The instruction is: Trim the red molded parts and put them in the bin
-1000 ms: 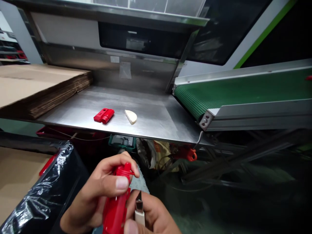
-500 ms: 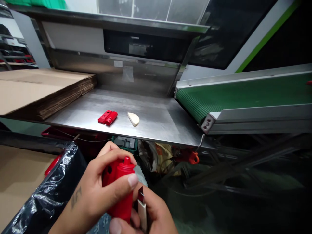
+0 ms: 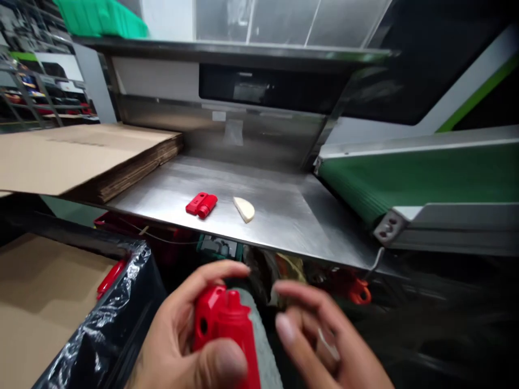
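My left hand (image 3: 178, 340) is wrapped round a red plastic part (image 3: 233, 329) with a round hole and a small nozzle-like tip pointing up. To its right, apart from the part, my right hand (image 3: 320, 335) is curled round a pale-handled knife (image 3: 327, 344), mostly hidden by the fingers and blurred; its thumb and index finger are spread. A second red part (image 3: 201, 205) lies on the metal table (image 3: 279, 216), with a cream half-round piece (image 3: 244, 209) just right of it.
Stacked cardboard (image 3: 89, 151) covers the table's left side. A box lined with black plastic (image 3: 117, 308) stands at lower left, a red piece (image 3: 110, 278) inside. A green conveyor belt (image 3: 425, 178) is at right. Orange-handled scissors (image 3: 360, 292) hang under the table edge.
My right hand has moved right, away from the red part, and its thumb and index finger have spread. The knife blade no longer shows. The whole view has shifted, so the table things sit further right.
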Demonstrator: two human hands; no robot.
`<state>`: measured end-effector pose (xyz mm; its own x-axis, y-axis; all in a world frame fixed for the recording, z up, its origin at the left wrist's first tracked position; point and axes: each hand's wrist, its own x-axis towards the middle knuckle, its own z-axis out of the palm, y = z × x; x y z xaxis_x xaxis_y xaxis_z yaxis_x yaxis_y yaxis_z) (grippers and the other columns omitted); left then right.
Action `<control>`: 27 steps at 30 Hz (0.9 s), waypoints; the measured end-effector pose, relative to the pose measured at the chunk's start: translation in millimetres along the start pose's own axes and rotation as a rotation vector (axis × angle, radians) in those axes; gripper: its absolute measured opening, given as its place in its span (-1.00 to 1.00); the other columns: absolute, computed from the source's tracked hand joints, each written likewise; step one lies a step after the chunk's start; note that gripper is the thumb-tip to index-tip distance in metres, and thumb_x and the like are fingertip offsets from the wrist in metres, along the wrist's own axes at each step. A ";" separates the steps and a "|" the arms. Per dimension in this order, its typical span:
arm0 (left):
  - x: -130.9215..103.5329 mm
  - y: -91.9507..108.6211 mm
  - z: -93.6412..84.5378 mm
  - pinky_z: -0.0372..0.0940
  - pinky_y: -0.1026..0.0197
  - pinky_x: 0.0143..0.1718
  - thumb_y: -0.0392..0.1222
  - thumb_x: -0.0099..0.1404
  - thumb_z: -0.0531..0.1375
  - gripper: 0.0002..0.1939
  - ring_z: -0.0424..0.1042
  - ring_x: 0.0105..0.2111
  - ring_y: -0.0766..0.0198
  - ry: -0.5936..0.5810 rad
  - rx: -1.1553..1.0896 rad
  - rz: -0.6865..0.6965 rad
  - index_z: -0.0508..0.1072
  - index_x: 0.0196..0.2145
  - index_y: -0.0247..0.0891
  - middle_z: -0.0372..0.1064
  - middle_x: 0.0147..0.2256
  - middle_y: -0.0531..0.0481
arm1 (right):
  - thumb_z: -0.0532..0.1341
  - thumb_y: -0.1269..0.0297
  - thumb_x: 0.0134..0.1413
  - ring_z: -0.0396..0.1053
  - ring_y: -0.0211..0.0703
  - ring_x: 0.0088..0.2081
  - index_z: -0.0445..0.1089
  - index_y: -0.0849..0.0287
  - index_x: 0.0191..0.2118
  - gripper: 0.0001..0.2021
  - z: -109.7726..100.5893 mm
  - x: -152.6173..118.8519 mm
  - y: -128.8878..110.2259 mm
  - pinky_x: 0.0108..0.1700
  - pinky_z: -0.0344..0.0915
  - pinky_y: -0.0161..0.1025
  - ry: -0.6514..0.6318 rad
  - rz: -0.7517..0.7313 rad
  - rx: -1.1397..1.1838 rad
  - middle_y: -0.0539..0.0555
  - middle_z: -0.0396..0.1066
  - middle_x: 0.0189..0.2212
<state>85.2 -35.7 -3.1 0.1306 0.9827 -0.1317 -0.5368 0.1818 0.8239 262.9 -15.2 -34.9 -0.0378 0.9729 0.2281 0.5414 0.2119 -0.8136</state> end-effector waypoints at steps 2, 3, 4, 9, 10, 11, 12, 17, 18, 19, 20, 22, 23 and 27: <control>10.2 -12.3 -16.7 0.22 0.39 -0.41 0.07 0.02 0.41 -0.22 0.30 -0.45 0.38 0.169 -0.055 0.059 0.28 0.17 -0.06 0.35 -0.39 0.06 | 0.08 0.09 0.22 0.38 -0.16 -0.24 0.11 0.09 0.14 -0.58 -6.4 56.7 16.0 -0.22 0.38 -0.24 0.085 0.014 -0.319 0.07 0.33 -0.26; 15.4 -18.1 -23.7 0.28 0.35 -0.33 0.03 0.09 0.38 -0.21 0.35 -0.40 0.34 0.210 -0.096 0.061 0.19 0.22 -0.07 0.37 -0.35 0.04 | 0.10 0.25 0.20 0.31 -0.08 -0.02 0.07 0.16 0.20 -0.53 -9.7 89.4 23.8 0.05 0.29 -0.13 0.072 -0.027 -0.416 0.19 0.28 -0.04; 20.2 -23.2 -29.6 0.32 0.29 -0.25 -0.02 0.11 0.37 -0.20 0.39 -0.35 0.29 0.215 -0.137 0.063 0.15 0.24 -0.10 0.39 -0.31 0.01 | 0.08 0.41 0.17 0.25 -0.04 0.08 0.10 0.20 0.22 -0.52 -12.8 121.9 30.7 0.16 0.18 -0.06 0.038 -0.043 -0.473 0.24 0.25 0.03; 30.1 -31.8 -45.3 0.36 0.20 -0.13 -0.13 0.03 0.42 -0.11 0.47 -0.24 0.13 0.214 -0.206 0.135 0.14 0.25 -0.20 0.49 -0.26 -0.11 | 0.15 0.33 0.19 0.26 0.00 0.08 0.26 0.23 0.10 -0.64 1.0 223.9 40.1 0.13 0.20 0.10 -0.014 0.006 -0.695 0.17 0.32 0.02; 29.5 -30.5 -46.9 0.37 0.22 -0.17 -0.13 0.02 0.42 -0.12 0.47 -0.28 0.15 0.235 -0.190 0.161 0.16 0.24 -0.22 0.50 -0.30 -0.10 | 0.15 0.26 0.20 0.24 0.02 0.10 0.24 0.20 0.11 -0.63 10.4 229.8 37.7 0.15 0.17 0.13 0.003 0.007 -0.726 0.16 0.30 0.04; 28.3 -28.5 -48.4 0.38 0.24 -0.20 -0.14 0.02 0.43 -0.13 0.47 -0.32 0.17 0.254 -0.178 0.183 0.19 0.23 -0.23 0.50 -0.33 -0.09 | 0.13 0.19 0.22 0.21 0.04 0.12 0.22 0.19 0.13 -0.60 20.5 232.8 34.7 0.16 0.14 0.15 0.018 0.004 -0.749 0.17 0.28 0.06; 27.0 -26.3 -49.8 0.38 0.24 -0.21 -0.14 0.01 0.43 -0.15 0.47 -0.33 0.18 0.272 -0.175 0.195 0.21 0.22 -0.24 0.51 -0.34 -0.09 | 0.12 0.12 0.22 0.20 0.05 0.13 0.23 0.19 0.11 -0.59 30.1 234.0 31.2 0.16 0.12 0.16 0.025 0.000 -0.762 0.18 0.28 0.06; 19.8 -18.8 -59.5 0.37 0.23 -0.16 -0.11 -0.05 0.46 -0.26 0.48 -0.26 0.13 0.314 -0.221 0.201 0.39 0.09 -0.24 0.52 -0.25 -0.14 | 0.19 0.10 0.13 0.30 -0.01 -0.03 0.37 0.24 -0.28 -0.74 51.2 221.0 15.2 0.09 0.18 0.10 -0.030 -0.026 -0.635 0.14 0.38 -0.20; 18.7 -18.8 -62.3 0.36 0.26 -0.18 -0.09 -0.06 0.46 -0.29 0.48 -0.26 0.14 0.320 -0.220 0.218 0.42 0.06 -0.23 0.51 -0.25 -0.13 | 0.18 0.15 0.12 0.33 -0.02 -0.07 0.36 0.23 -0.28 -0.78 50.2 210.0 12.8 0.06 0.22 0.06 -0.011 -0.034 -0.564 0.13 0.39 -0.22; 17.9 -19.2 -65.2 0.36 0.27 -0.18 -0.07 -0.06 0.46 -0.32 0.48 -0.25 0.14 0.325 -0.220 0.240 0.45 0.04 -0.22 0.51 -0.23 -0.13 | 0.16 0.16 0.13 0.34 -0.04 -0.10 0.34 0.21 -0.24 -0.79 49.4 194.4 10.6 0.03 0.25 0.01 0.024 -0.041 -0.484 0.12 0.40 -0.22; 17.5 -20.2 -67.9 0.35 0.27 -0.18 -0.05 -0.06 0.46 -0.34 0.47 -0.24 0.14 0.330 -0.220 0.262 0.47 0.02 -0.20 0.51 -0.22 -0.13 | 0.12 0.14 0.16 0.37 -0.04 -0.11 0.31 0.19 -0.17 -0.76 49.7 174.2 8.3 -0.01 0.29 -0.04 0.070 -0.043 -0.398 0.13 0.41 -0.20; 17.7 -23.9 -71.0 0.34 0.25 -0.15 -0.02 -0.04 0.44 -0.37 0.46 -0.21 0.12 0.341 -0.221 0.297 0.48 0.01 -0.18 0.49 -0.16 -0.13 | -0.04 -0.02 0.25 0.39 -0.07 -0.05 0.18 0.09 0.02 -0.63 57.3 124.4 3.7 -0.05 0.35 -0.12 0.176 0.000 -0.179 0.13 0.39 -0.06; 18.3 -26.6 -70.7 0.33 0.24 -0.14 -0.02 -0.03 0.44 -0.39 0.45 -0.19 0.10 0.340 -0.220 0.309 0.49 0.00 -0.17 0.48 -0.13 -0.14 | -0.07 -0.12 0.23 0.43 -0.07 -0.08 0.11 0.06 0.08 -0.55 65.1 98.2 1.2 -0.14 0.40 -0.15 0.200 0.054 -0.031 0.13 0.41 -0.07; 22.8 -43.6 -55.2 0.30 0.24 -0.15 0.00 0.10 0.35 -0.57 0.42 -0.16 0.12 0.311 -0.161 0.344 0.50 -0.08 -0.13 0.41 -0.14 -0.08 | 0.24 -0.18 -0.03 0.49 0.03 -0.16 0.06 0.05 0.08 -0.35 109.0 24.0 -9.5 -0.08 0.43 -0.04 0.089 0.391 0.922 0.17 0.45 -0.12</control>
<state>65.6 -19.2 -72.5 -0.3189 0.9467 -0.0450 -0.6306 -0.1765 0.7557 165.3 16.2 -80.0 0.0872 0.9870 -0.1348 -0.3604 -0.0949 -0.9279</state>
